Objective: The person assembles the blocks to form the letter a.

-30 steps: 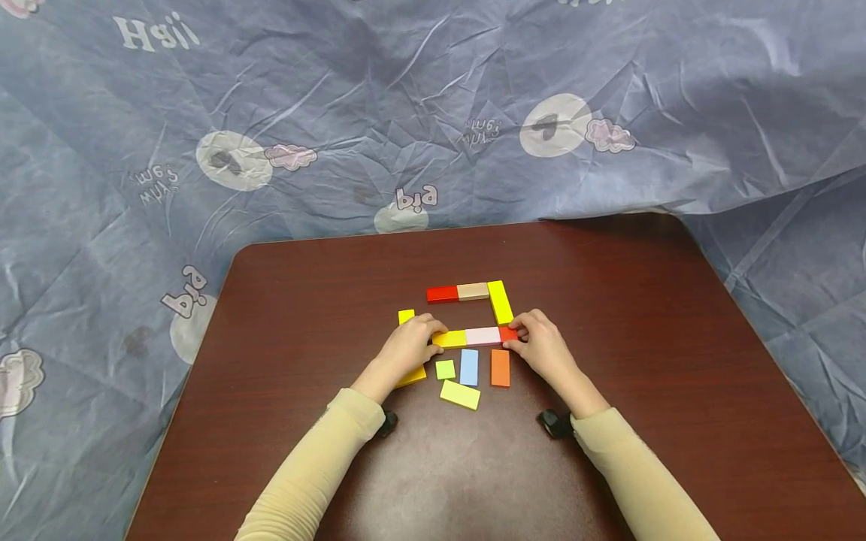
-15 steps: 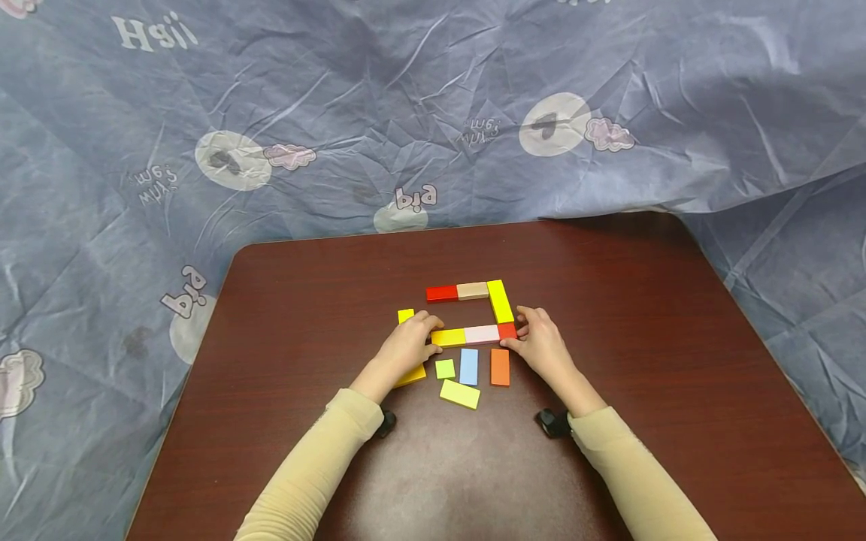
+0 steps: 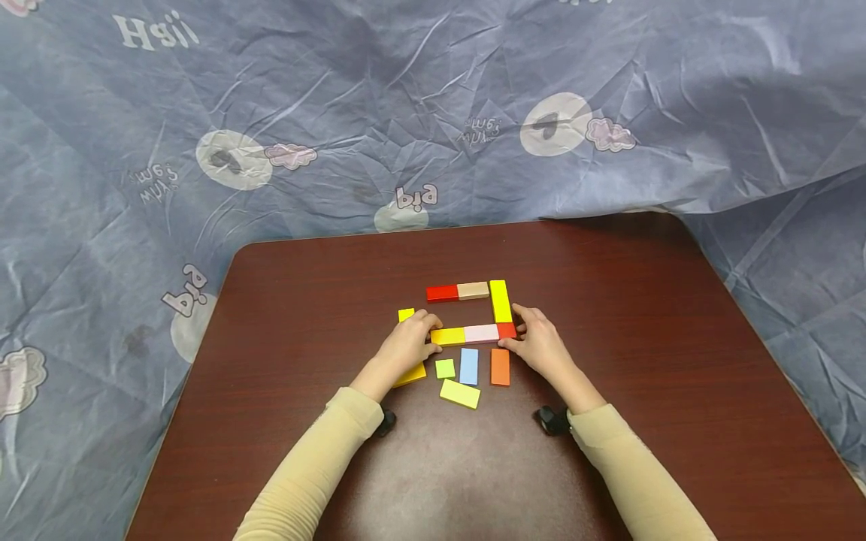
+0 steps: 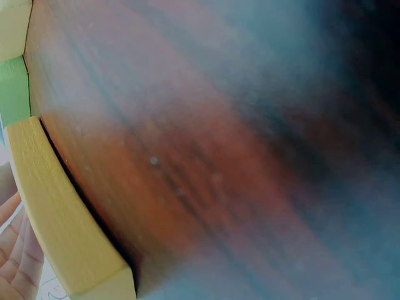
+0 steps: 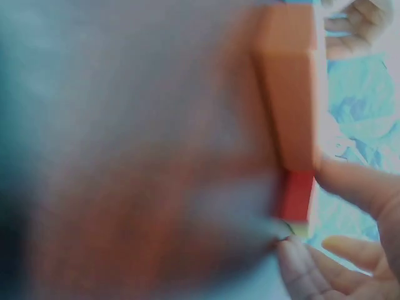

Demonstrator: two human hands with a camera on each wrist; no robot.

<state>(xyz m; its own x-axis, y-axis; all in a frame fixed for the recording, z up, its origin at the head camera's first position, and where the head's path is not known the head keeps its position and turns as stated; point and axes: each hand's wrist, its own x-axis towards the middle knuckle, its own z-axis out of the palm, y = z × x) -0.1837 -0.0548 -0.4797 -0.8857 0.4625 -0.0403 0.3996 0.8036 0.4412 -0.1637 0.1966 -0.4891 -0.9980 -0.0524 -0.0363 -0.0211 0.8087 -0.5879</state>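
We think the pale pink, long wooden-looking block (image 3: 481, 333) could pop up or slide out if both ends of its row get squeezed too hard. The row could also go crooked if one side pushes more. Touching the pink block on its left is a golden-yellow, long wooden-looking block (image 3: 449, 336), and touching it on its right is a short, red wooden-looking block (image 3: 507, 330). A bump might also turn the bright yellow, long wooden-looking block (image 3: 501, 302), behind and right of the pink one. A low thumb could nudge the flat orange block (image 3: 500, 367), in front and right of the pink one.

The left hand (image 3: 408, 342), left of the pink block, is nearly closed. We see its thumb and pointing finger pinching the far end of the golden-yellow block. The right hand (image 3: 541, 342), right of the pink block, is a bit wider. Its thumb is at the red block's near side and bent fingers hold its end, with the pointing finger lifted off. We can't tell how hard either hand presses.
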